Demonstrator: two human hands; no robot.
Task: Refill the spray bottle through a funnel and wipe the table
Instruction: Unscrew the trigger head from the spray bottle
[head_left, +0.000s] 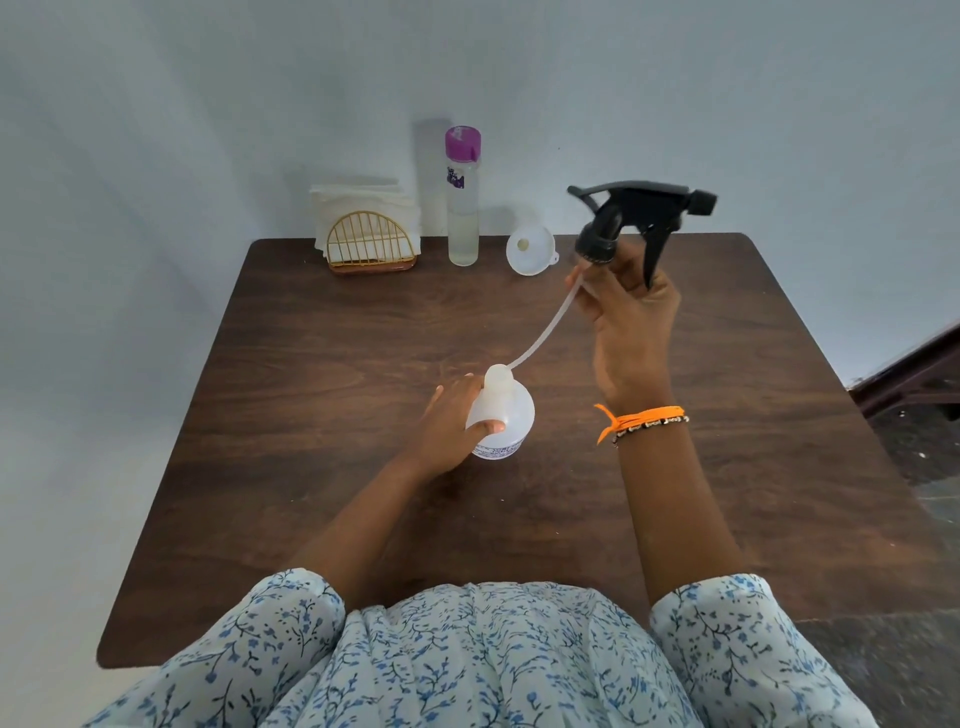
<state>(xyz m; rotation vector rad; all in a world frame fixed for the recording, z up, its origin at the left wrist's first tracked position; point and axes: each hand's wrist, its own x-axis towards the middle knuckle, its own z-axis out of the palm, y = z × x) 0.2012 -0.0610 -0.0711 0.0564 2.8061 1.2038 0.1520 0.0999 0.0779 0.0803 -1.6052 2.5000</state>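
Observation:
A translucent white spray bottle stands in the middle of the dark wooden table, its neck uncapped. My left hand grips its body from the left. My right hand holds the black trigger sprayer head raised above the table's far right part. The head's clear dip tube slants down, and its tip is still at the bottle's mouth. A white funnel lies on its side at the back edge. Left of it stands a tall clear refill bottle with a purple cap.
A gold wire holder with white napkins stands at the back left, against the pale wall. An orange thread and a beaded bracelet circle my right wrist. Dark floor and a wooden piece show past the table's right edge.

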